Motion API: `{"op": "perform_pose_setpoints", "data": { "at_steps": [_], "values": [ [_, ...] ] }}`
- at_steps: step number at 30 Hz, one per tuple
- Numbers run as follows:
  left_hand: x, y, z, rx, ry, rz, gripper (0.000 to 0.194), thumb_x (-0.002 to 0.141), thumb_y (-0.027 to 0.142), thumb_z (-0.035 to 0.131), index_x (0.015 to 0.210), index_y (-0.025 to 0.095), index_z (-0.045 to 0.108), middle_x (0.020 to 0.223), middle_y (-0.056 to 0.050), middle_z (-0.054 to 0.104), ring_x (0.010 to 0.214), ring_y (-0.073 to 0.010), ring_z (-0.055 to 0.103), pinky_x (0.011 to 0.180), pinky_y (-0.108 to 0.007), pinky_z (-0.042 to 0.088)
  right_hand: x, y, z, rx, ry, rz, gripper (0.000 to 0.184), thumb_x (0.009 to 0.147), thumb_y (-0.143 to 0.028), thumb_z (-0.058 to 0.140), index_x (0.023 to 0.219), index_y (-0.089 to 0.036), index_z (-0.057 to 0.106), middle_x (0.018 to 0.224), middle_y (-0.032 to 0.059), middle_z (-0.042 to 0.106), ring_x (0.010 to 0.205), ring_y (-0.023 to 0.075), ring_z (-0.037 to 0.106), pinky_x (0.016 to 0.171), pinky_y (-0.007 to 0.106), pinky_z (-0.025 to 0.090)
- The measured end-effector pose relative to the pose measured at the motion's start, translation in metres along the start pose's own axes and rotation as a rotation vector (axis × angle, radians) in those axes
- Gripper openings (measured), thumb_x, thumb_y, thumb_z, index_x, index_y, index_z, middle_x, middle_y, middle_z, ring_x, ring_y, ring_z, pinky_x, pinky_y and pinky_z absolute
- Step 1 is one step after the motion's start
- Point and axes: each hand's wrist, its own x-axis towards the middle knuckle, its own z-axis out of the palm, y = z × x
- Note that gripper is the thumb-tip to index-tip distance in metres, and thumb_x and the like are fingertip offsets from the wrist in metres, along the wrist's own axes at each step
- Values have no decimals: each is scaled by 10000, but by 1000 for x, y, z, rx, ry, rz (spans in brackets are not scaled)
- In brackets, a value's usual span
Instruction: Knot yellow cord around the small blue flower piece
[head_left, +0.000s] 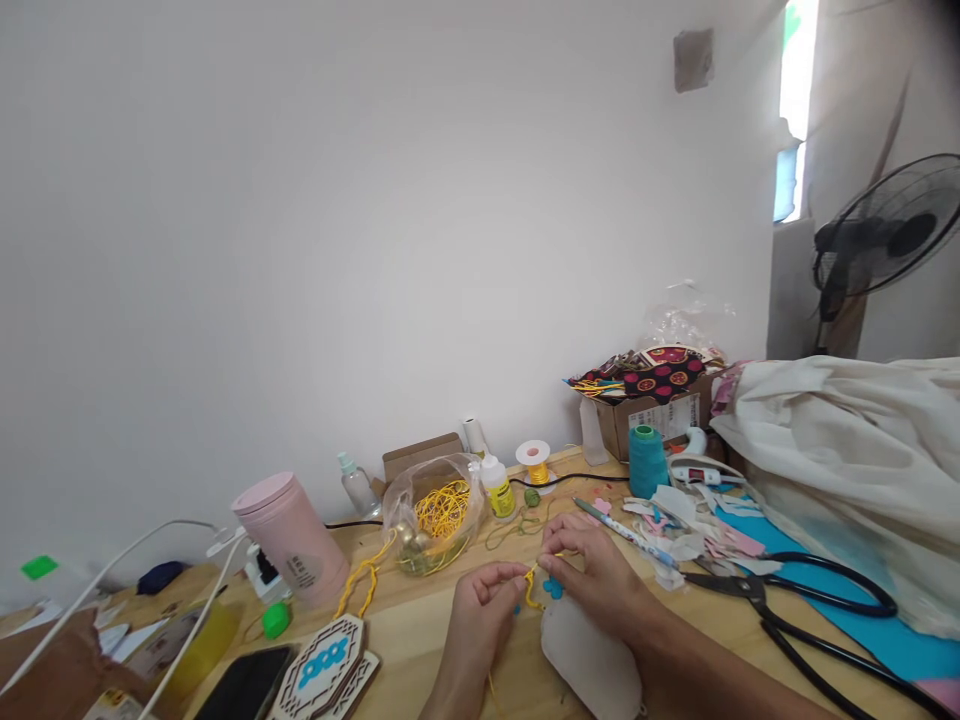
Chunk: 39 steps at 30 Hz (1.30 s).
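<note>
White wall backs a cluttered wooden worktop point(420, 620). Both hands pinch a yellow cord point(531, 588) just above a pale fabric piece point(592, 660): the left hand point(480, 610) grips one end, the right hand point(592, 575) the other. Judging by this, keeping the cord taut and close to the small blue bead point(553, 588) would steady the work. Black scissors point(795, 600) lie to the right.

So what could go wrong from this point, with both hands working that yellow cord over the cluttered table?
1. The left hand and right hand pinch a thin yellow cord at the fingertips; it could slip or tangle.
2. The large black scissors lie right next to the right forearm; a sweep of the arm might catch them.
3. The glue bottle and pink tumbler stand near trailing cables, so a tug could perhaps tip them.
</note>
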Motion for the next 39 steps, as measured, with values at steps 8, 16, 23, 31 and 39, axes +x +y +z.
{"op": "perform_pose_setpoints", "data": {
  "at_steps": [8,16,23,31,39],
  "values": [
    [5,-4,-2,53,23,86,238,446,320,707,554,113,659,460,-17,616,413,-81,460,441,-177,318,0,-1,0,8,-2,0,109,695,-184,516,600,-189,570,697,7,541,721,151,486,669,273,344],
    [4,-3,-1,-29,4,69,215,449,300,716,547,117,657,460,-6,608,415,-65,450,442,-164,312,0,-1,0,20,8,-16,112,702,-169,515,602,-182,566,690,2,529,704,139,489,648,255,345],
    [2,-1,0,-67,33,24,246,443,300,716,569,98,655,411,7,567,365,-45,393,404,-159,255,0,-1,0,28,7,-9,119,707,-174,503,603,-181,562,702,5,530,717,142,489,645,252,351],
    [3,-3,-3,29,12,51,229,498,314,685,544,94,642,407,16,545,385,-41,362,416,-153,226,-1,-2,0,9,-7,-16,95,690,-152,519,614,-178,570,706,7,533,718,141,488,647,255,352],
    [3,-1,3,1,26,62,199,482,306,695,515,119,636,429,22,561,402,-48,387,431,-156,262,0,3,2,25,78,23,123,694,-152,500,575,-169,522,697,17,524,707,148,489,640,256,362]
  ]
}}
